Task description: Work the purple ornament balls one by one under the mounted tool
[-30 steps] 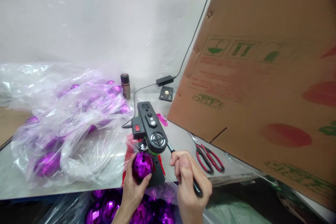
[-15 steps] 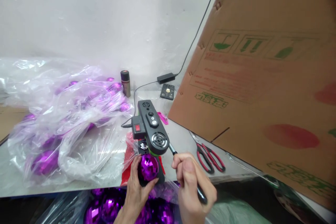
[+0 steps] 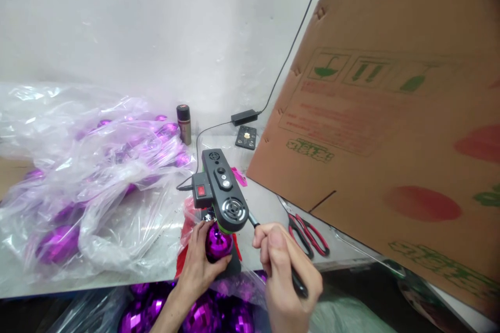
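Note:
My left hand (image 3: 197,265) is closed round a shiny purple faceted ball (image 3: 217,242), holding it on the base under the head of a small black press machine (image 3: 221,192) with a red switch. My right hand (image 3: 287,276) grips the machine's black-handled lever (image 3: 273,252), which slants down from the machine's right side. Both hands are at the table's near edge.
A clear plastic bag of purple balls (image 3: 89,182) covers the table's left. More purple balls (image 3: 203,315) lie in a bag below the edge. Red scissors (image 3: 307,234) lie right of the machine. A large cardboard sheet (image 3: 390,130) leans on the right. A small bottle (image 3: 183,124) and power adapter (image 3: 244,116) stand by the wall.
My left hand has pushed the purple ball farther in under the machine head. My right hand keeps its grip on the lever with little movement.

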`<state>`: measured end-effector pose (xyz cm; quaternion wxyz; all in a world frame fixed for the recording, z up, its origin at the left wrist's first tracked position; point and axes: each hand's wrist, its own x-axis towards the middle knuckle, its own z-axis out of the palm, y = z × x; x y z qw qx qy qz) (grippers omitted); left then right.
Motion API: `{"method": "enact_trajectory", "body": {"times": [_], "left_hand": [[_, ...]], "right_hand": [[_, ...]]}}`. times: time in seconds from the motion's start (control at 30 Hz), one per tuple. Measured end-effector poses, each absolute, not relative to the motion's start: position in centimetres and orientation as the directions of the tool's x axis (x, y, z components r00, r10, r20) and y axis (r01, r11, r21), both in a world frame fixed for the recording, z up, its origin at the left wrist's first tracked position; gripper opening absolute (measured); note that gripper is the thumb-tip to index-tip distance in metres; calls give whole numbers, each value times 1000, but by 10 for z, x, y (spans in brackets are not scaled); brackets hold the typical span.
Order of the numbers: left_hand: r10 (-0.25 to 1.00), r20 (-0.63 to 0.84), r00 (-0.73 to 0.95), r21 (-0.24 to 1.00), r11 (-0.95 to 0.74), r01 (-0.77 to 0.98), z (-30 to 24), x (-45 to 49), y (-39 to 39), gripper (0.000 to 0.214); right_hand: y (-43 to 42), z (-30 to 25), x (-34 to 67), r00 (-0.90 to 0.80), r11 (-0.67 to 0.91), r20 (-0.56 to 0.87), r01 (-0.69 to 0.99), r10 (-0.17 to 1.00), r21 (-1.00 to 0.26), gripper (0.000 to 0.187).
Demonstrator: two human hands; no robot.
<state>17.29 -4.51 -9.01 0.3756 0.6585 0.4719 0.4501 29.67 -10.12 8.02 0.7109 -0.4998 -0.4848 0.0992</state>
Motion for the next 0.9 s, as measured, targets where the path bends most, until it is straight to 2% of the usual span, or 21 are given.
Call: {"method": "enact_trajectory", "body": {"times": [0.17, 0.5, 0.9], "left_hand": [[963, 221, 157, 919, -259, 296, -109, 176, -43, 77], [937, 308, 162, 887, -345, 308, -113, 181, -41, 73], [950, 287, 127, 904, -312, 292, -111, 182, -43, 75]], "right_hand": [[-101, 72, 297, 513, 529, 630, 349, 583, -774, 45], [-93, 39, 284, 617, 631, 670, 336, 414, -699, 45], [-87, 38, 284, 648, 614, 655, 349, 388, -708, 54]]}}
